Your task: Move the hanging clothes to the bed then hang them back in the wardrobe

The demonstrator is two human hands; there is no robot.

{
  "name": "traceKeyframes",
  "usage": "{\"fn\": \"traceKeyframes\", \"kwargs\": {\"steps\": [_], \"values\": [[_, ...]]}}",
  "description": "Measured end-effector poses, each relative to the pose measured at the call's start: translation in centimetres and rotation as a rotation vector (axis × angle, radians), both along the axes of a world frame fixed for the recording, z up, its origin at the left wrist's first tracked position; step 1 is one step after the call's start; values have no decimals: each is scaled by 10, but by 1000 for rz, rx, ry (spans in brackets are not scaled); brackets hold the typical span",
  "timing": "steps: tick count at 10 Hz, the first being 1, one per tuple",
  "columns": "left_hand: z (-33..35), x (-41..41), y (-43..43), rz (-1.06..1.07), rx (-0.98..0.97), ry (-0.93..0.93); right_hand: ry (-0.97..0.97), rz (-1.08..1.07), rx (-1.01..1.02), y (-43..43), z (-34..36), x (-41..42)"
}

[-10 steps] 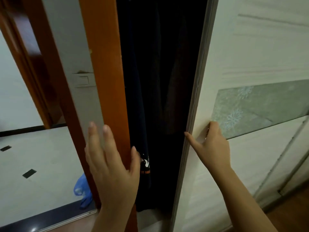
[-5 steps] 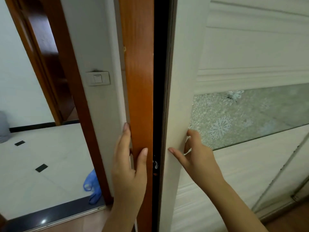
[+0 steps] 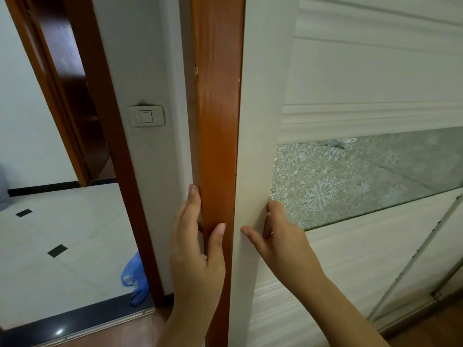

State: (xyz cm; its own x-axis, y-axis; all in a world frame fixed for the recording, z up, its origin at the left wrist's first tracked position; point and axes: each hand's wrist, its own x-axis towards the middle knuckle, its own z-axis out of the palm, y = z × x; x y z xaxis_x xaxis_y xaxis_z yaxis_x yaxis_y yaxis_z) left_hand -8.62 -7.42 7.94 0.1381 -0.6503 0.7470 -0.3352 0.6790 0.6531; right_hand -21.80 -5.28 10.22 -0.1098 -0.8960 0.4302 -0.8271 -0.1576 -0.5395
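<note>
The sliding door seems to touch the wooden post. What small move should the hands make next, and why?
Probably let go with both hands. The sliding wardrobe door lies against the orange wooden post with no gap showing, so a further push would gain nothing. The left hand grips the post; the right hand hooks the door's stile.

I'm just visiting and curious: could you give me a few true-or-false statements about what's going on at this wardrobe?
1. The sliding door is shut against the orange post. True.
2. Dark clothes show through a gap. False: there is no gap, and the door hides the inside.
3. The left hand grips the orange post. True.
4. The right hand holds a hanger. False: it grips the sliding door's edge.
5. A blue bag lies on the tiled floor. True.
</note>
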Motion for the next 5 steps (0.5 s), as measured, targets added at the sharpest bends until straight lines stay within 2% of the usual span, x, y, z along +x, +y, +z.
{"fn": "traceKeyframes", "kwargs": {"steps": [3,5], "values": [[5,-1,4,5,50,23,-10,47,-53,4,0,1],[21,17,11,-128,191,77,-59,128,-5,13,1,-20]]}}
